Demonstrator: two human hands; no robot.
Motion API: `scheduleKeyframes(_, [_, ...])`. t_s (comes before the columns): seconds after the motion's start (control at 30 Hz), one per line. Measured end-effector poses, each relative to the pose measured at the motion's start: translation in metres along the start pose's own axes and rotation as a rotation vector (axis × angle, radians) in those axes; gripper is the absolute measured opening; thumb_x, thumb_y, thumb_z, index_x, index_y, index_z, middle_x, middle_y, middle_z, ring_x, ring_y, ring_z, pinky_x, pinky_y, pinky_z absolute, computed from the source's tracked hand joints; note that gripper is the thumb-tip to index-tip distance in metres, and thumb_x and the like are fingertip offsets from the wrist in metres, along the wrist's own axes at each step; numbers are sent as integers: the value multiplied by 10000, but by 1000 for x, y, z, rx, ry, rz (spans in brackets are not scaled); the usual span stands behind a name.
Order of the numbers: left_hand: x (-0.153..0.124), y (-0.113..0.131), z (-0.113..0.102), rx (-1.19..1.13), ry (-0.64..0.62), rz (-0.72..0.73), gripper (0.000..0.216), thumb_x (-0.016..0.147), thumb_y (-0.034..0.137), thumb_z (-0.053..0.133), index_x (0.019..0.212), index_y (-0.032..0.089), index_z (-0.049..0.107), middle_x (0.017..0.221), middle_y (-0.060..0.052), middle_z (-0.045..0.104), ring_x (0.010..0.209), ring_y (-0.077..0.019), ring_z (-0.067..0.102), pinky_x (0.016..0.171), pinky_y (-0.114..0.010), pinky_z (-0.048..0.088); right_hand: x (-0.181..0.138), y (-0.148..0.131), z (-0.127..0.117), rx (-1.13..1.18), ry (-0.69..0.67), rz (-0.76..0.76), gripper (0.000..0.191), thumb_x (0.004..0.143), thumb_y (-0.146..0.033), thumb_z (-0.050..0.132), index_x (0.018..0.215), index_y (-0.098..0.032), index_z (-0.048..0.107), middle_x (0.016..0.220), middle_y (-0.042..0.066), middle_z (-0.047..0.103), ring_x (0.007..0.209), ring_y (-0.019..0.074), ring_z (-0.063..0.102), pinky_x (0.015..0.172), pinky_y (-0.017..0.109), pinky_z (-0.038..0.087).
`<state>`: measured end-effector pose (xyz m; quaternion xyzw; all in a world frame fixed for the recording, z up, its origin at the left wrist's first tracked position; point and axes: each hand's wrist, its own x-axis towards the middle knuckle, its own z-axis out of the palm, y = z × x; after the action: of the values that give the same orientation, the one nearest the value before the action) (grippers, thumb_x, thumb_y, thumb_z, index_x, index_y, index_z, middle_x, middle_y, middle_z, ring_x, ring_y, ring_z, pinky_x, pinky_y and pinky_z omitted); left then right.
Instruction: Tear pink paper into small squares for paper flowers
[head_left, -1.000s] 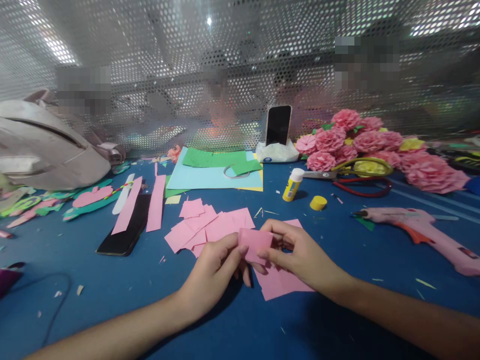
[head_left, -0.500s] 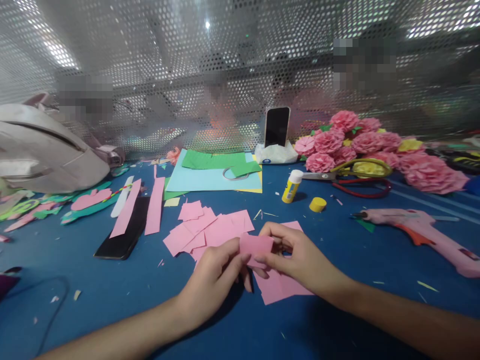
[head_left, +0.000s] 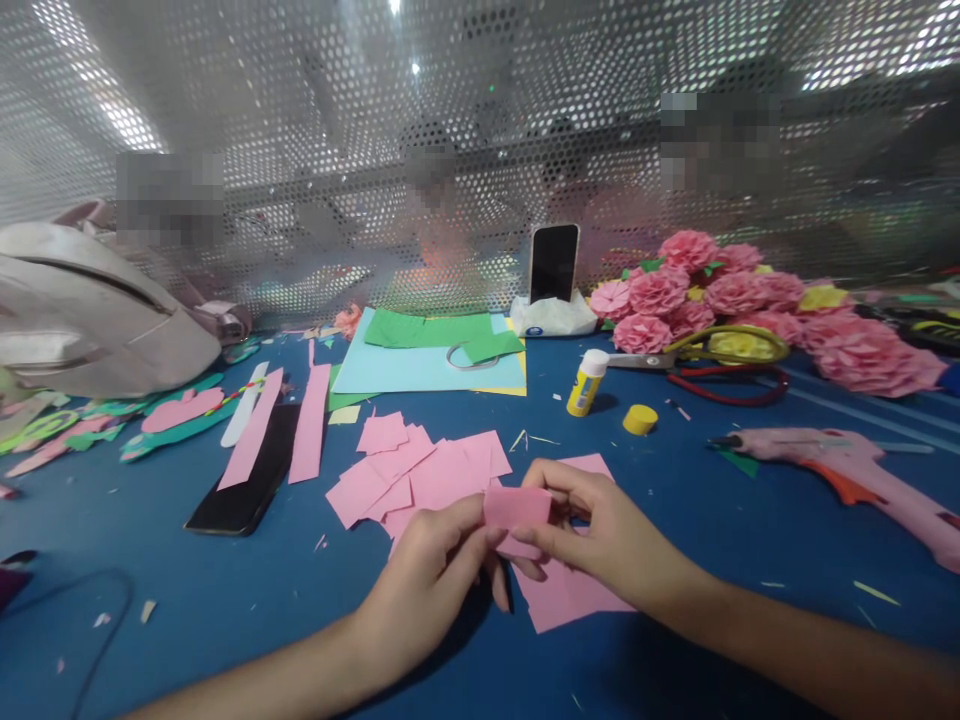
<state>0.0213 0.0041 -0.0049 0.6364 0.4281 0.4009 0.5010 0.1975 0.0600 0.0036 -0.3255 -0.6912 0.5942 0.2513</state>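
Observation:
A small piece of pink paper (head_left: 516,508) is held up between my two hands, with its top edge bent over. My left hand (head_left: 431,565) pinches its left side between thumb and fingers. On the right side, my right hand (head_left: 592,525) grips it with the thumb in front and the fingers behind. Pink paper squares (head_left: 442,470) lie overlapping just beyond my left hand. More pink paper (head_left: 562,595) rests under and beside my right hand, partly hidden by it. A glue stick (head_left: 587,383) stands uncapped past my hands, its yellow cap (head_left: 640,419) beside it.
A pink glue gun (head_left: 847,460) and large scissors (head_left: 675,360) lie to the right, near pink paper flowers (head_left: 660,290). Pink strips (head_left: 310,425) and a dark phone (head_left: 251,480) are at left. Blue and green sheets (head_left: 427,365) lie behind; a bag (head_left: 97,310) sits far left.
The view has tilted slightly, so the table things sit a little lower. Both hands keep hold of the pink paper, whose upper edge now looks more folded over.

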Motion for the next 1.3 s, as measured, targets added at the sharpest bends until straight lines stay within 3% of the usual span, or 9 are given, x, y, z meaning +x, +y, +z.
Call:
scheduleKeyframes(0.23, [2, 0, 0, -82, 32, -54, 294, 992, 297, 384, 1039, 156, 637, 813, -60, 743, 528, -109, 626, 548, -224, 396, 2, 5, -3, -75, 49, -2, 262, 844, -355, 636, 723, -183, 480, 581, -41, 553, 517, 79, 483, 464, 177, 376])
scheduleKeyframes(0.47, [1, 1, 0, -89, 53, -40, 293, 987, 310, 397, 991, 157, 646, 645, -15, 687, 518, -116, 632, 534, -215, 388, 0, 7, -2, -118, -37, -14, 226, 851, -368, 621, 802, -151, 583, 631, -3, 581, 535, 97, 507, 489, 196, 406])
scheduleKeyframes(0.7, [0, -2, 2, -125, 24, -14, 285, 993, 311, 386, 1063, 160, 618, 857, -71, 735, 521, -105, 652, 517, -210, 375, -2, 3, 0, -140, -62, -57, 270, 903, -378, 539, 743, -167, 589, 614, -7, 531, 538, 99, 455, 481, 203, 342])
scheduleKeyframes(1.1, [0, -4, 0, -150, -13, -4, 305, 995, 331, 386, 1121, 168, 611, 824, -83, 736, 524, -120, 668, 502, -207, 366, -8, 0, -3, -376, -81, -104, 349, 949, -318, 424, 660, -174, 556, 614, 3, 542, 594, 120, 485, 570, 238, 332])
scheduleKeyframes(1.3, [0, -8, 0, -167, -20, 5, 323, 995, 343, 384, 1109, 143, 610, 853, -111, 739, 516, -117, 673, 495, -200, 372, -5, 7, -3, -228, -35, -79, 465, 940, -467, 436, 601, -162, 531, 512, -20, 491, 434, 75, 397, 451, 202, 299])
